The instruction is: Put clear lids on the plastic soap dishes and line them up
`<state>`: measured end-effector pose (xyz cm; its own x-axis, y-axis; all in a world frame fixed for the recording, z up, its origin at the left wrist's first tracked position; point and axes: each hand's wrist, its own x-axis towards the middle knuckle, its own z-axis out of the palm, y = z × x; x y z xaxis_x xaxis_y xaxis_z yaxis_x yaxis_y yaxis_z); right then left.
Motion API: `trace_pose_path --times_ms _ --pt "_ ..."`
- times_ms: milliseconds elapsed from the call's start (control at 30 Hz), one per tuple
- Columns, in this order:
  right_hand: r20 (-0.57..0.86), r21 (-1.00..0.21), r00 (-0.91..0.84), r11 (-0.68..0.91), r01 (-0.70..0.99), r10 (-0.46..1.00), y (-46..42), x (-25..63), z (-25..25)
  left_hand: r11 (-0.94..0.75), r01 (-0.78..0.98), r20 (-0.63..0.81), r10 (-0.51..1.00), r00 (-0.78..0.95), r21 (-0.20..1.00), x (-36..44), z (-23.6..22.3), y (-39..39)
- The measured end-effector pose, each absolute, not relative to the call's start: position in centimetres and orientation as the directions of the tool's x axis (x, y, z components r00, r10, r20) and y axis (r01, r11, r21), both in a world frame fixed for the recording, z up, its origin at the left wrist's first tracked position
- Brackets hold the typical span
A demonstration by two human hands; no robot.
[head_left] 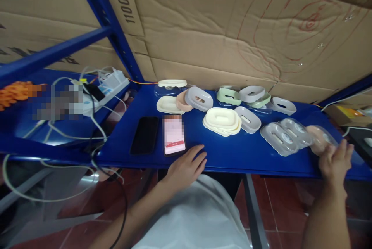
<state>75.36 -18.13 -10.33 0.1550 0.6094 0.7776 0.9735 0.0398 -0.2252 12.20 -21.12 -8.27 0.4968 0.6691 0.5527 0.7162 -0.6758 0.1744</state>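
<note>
My left hand (187,166) lies with fingers stretched out at the table's front edge, just below a phone (175,149) with a lit screen. It holds nothing. At the far right, my right hand (335,160) grips the near end of a peach soap dish (319,137) in a clear cover, thumb side against it and other fingers raised. Beside that dish, two grey soap dishes in clear covers overlap, the nearer grey soap dish (276,140) to the left. A stack of cream soap dish pieces (221,120) sits mid-table, touching a grey dish (248,120).
More soap dishes in cream, peach, grey and green, such as the green dish (228,96), line the back of the blue table (232,156). A dark phone (144,135) lies left. Cables and a power strip (114,82) are further left. A cardboard wall (203,47) stands behind.
</note>
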Motion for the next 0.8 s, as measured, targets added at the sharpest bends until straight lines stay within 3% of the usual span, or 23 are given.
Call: trace_pose_path --times_ms 100,233,333,433,533,667,800 --pt "0.865 -0.223 0.235 -0.080 0.971 0.443 -18.2 70.5 -8.5 -0.694 0.705 0.549 0.650 0.526 0.146 12.3 -8.5 -21.1" --pt "0.889 -0.148 0.101 0.071 0.986 0.447 -17.4 58.5 -5.5 -0.696 0.684 0.583 0.655 0.481 0.218 12.3 -8.4 -21.1" --pt "0.702 -0.044 -0.242 0.381 0.924 0.670 -16.4 49.1 -4.4 -0.711 0.568 0.658 0.666 0.352 0.416 11.6 -7.0 -21.2" --pt "0.521 -0.001 -0.446 0.523 0.853 0.728 -15.2 42.4 -4.4 -0.683 0.512 0.726 0.670 0.155 0.521 9.5 -4.2 -21.1" --pt "0.458 0.017 -0.481 0.533 0.846 0.748 -14.0 39.4 -4.9 -0.586 0.574 0.701 0.713 0.029 0.572 6.4 -1.5 -20.7" --pt "0.527 0.019 -0.468 0.540 0.841 0.710 -12.9 39.5 -5.7 -0.498 0.660 0.698 0.714 -0.055 0.562 1.7 -0.1 -19.2" --pt "0.640 -0.030 -0.417 0.563 0.826 0.645 -13.1 40.4 -5.6 -0.423 0.515 0.646 0.649 -0.402 0.746 -1.3 -0.4 -15.4"
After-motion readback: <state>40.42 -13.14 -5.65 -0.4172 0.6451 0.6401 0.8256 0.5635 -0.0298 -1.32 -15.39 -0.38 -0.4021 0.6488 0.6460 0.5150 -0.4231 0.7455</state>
